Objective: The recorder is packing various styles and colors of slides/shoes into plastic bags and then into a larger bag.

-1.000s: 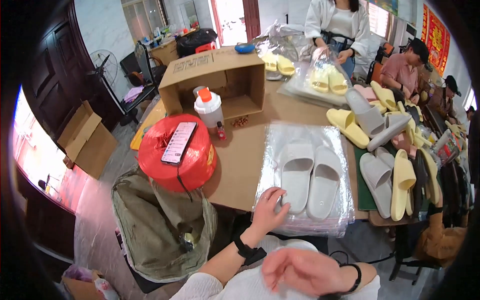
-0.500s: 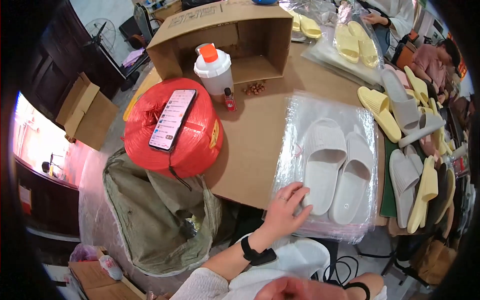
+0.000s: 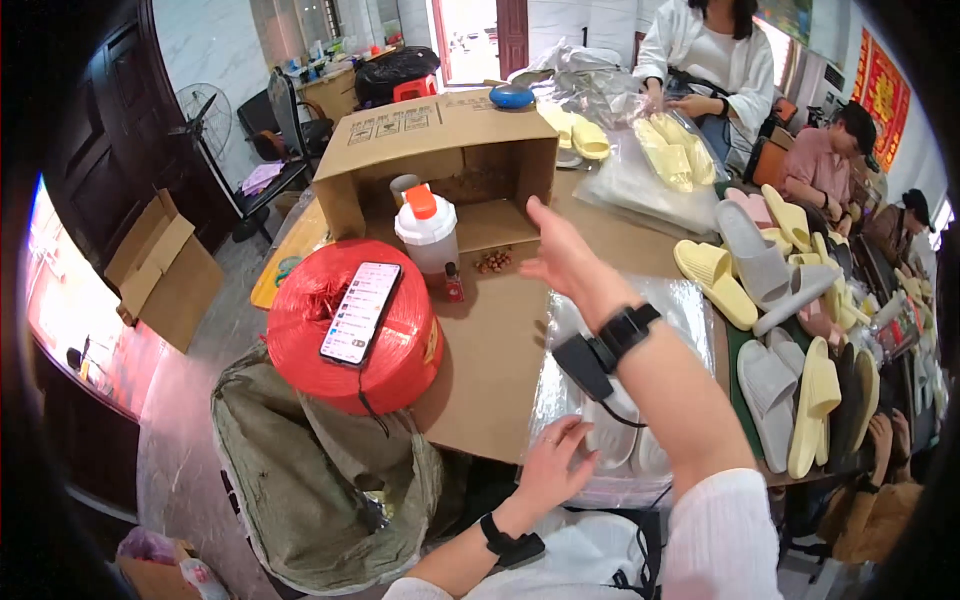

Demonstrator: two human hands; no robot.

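My right hand [image 3: 568,258] reaches forward over the table, fingers stretched out and holding nothing, near a small heap of brown beads [image 3: 493,262]. A light grey pair of slippers [image 3: 612,442] lies on a stack of clear plastic bags [image 3: 690,300]; my right forearm covers much of it. Beside the slippers' near end, at the left edge of the bags, rests my left hand [image 3: 555,465], open with fingers apart. Whether its fingertips touch the slipper I cannot tell. Both wrists wear black bands, the right one with a small black box on it.
A red twine roll [image 3: 292,335] carries a phone [image 3: 360,312]. Behind it stand a white bottle [image 3: 428,245], a small red bottle [image 3: 454,285] and an open carton [image 3: 400,145]. Grey and yellow slippers [image 3: 765,400] crowd the right. Across the table, a person [image 3: 715,60] handles bagged slippers.
My right hand has risen from the lower edge and stretched forward over the slippers. The view has tilted up, showing more of the room. My left hand stays near the slippers' near end.
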